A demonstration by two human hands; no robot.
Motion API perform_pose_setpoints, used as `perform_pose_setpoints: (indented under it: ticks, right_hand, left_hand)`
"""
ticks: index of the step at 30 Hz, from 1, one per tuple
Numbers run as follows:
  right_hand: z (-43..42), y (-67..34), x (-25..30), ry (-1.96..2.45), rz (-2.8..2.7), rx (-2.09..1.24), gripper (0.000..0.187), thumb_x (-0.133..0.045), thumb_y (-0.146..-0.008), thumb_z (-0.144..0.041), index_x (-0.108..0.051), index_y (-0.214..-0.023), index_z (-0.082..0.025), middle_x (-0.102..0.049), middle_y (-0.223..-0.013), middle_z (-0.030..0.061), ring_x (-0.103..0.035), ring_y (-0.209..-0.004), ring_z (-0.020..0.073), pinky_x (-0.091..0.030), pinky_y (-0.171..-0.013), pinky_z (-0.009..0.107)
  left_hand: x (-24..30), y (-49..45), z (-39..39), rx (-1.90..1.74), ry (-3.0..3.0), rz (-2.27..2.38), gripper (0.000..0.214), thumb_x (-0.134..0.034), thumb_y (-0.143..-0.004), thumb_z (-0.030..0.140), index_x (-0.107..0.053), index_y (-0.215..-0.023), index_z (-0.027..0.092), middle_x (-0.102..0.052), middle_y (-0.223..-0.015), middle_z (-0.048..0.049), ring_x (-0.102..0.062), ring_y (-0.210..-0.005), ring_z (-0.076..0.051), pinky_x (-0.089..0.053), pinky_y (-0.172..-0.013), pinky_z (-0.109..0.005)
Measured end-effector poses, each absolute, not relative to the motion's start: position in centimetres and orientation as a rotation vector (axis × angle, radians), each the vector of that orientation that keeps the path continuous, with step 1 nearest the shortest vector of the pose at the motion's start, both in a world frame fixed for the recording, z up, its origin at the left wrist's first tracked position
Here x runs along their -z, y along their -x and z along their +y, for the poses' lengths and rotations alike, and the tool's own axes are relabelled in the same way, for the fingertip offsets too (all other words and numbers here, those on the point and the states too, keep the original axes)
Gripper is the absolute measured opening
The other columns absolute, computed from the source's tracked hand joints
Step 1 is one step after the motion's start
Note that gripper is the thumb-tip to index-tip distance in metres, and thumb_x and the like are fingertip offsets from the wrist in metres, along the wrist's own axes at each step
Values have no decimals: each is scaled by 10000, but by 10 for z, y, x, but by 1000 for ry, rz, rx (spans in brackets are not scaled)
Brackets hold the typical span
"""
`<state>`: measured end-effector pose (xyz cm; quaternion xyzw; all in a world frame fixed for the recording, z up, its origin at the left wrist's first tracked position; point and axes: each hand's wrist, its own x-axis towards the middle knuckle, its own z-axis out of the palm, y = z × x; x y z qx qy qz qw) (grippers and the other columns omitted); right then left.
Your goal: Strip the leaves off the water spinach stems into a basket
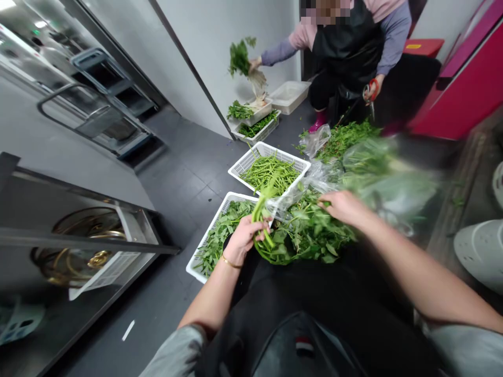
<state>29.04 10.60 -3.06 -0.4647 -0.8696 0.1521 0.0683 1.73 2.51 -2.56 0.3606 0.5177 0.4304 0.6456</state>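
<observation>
My left hand point(251, 232) is closed round a small bunch of long green stems point(259, 212), which stick out above and below the fingers. My right hand point(341, 205) pinches a bit of leafy greens at the top of a leafy pile point(314, 230) lying before me in clear plastic. Just left of my left hand is a white basket point(208, 238) of loose green leaves point(223, 230). Farther forward stands a second white basket point(240, 166), filled with cut green stems point(271, 173).
Opposite me a co-worker point(346, 47) holds a bunch of leafy herbs point(240, 58) and red-handled scissors point(371, 93). Stacked trays point(257, 137) stand by the wall. Blurred plastic bags of greens point(396, 183) lie at right. A metal shelf point(118, 235) and a trolley point(94, 123) are left.
</observation>
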Motion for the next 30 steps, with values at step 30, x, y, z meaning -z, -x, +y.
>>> perform_pose_setpoints:
  ticks: [30]
  right_hand:
    - [79,-272,-37,1619,-2851,-91,297,-452,-757,-56,-680,-939,-114,-696,-927,135,-638,-741,202,-416,-571,254]
  left_hand:
    - [29,-14,33,-1257,-638,1151,247,-748,-556,186,-607,-743,107,-593,-542,-16,-414,-378,-44,-267,-326,-139]
